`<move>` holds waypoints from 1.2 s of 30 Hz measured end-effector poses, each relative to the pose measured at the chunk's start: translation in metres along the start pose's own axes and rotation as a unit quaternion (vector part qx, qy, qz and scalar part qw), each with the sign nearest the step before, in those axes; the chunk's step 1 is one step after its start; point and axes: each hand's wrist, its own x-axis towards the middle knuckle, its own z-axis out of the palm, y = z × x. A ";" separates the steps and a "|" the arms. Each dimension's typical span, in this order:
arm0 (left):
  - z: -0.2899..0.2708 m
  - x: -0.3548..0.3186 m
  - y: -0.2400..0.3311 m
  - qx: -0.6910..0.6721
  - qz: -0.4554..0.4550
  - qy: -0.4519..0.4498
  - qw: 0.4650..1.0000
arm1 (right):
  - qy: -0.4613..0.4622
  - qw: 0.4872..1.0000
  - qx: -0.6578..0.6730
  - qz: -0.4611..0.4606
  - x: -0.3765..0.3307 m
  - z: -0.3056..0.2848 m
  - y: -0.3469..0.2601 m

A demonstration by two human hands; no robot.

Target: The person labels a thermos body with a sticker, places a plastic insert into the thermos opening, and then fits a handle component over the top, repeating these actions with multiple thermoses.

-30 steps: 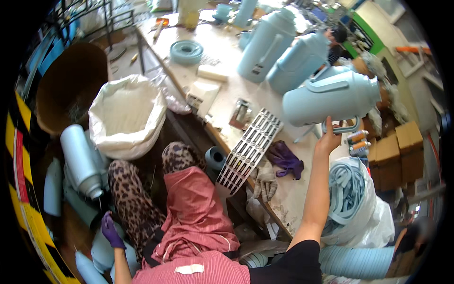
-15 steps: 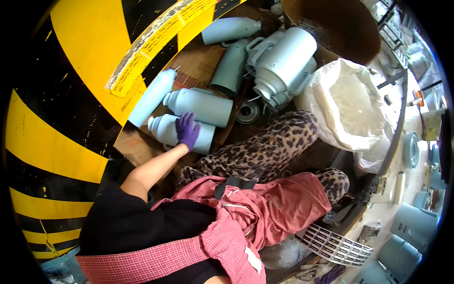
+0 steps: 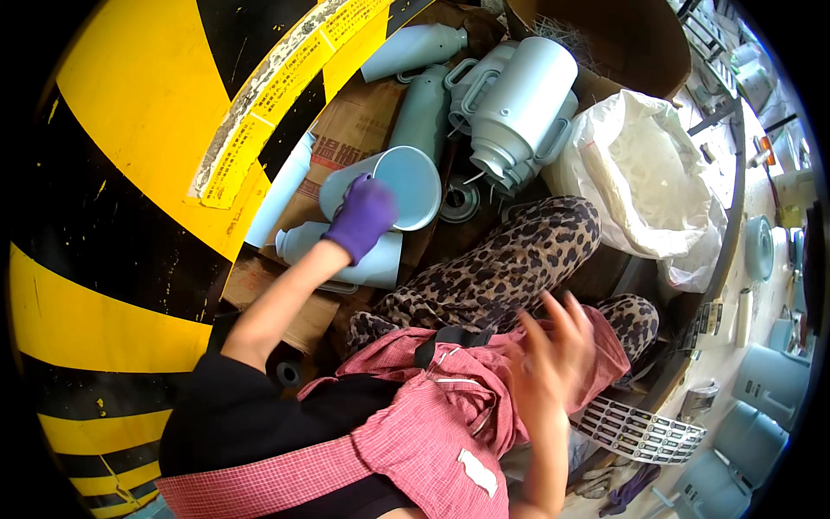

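Middle: gloved left hand [image 3: 363, 221], fingers curled on blue flask [image 3: 413, 189] | Lower right: bare right hand [image 3: 553, 359], fingers spread over pink apron [image 3: 424, 454]

Left hand [image 3: 363, 218] curled, right hand [image 3: 555, 359] spread.
Purple-gloved, the left hand leads its bare left forearm [image 3: 287, 296], which slants back toward the body; the bare right hand blurs, fingers parted, its right forearm [image 3: 547, 454] directly below it.

The light-blue flask [image 3: 413, 189] is showing smooth, softly shining plastic, and the purple glove [image 3: 363, 221] is looking matt and cloth-like. The white sack [image 3: 609, 216] is showing crinkled plastic, the cardboard [image 3: 354, 125] dull paper.
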 end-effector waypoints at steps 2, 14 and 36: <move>-0.040 -0.028 0.016 -0.081 0.050 0.186 0.978 | -0.033 0.994 0.001 -0.105 0.047 0.065 -0.018; -0.093 -0.022 0.089 -0.505 -0.073 0.398 0.762 | 0.260 0.662 0.624 0.324 -0.044 -0.026 0.031; -0.210 0.057 0.178 -0.622 0.541 -0.106 0.556 | 0.086 0.961 -0.166 -0.203 0.018 -0.123 -0.033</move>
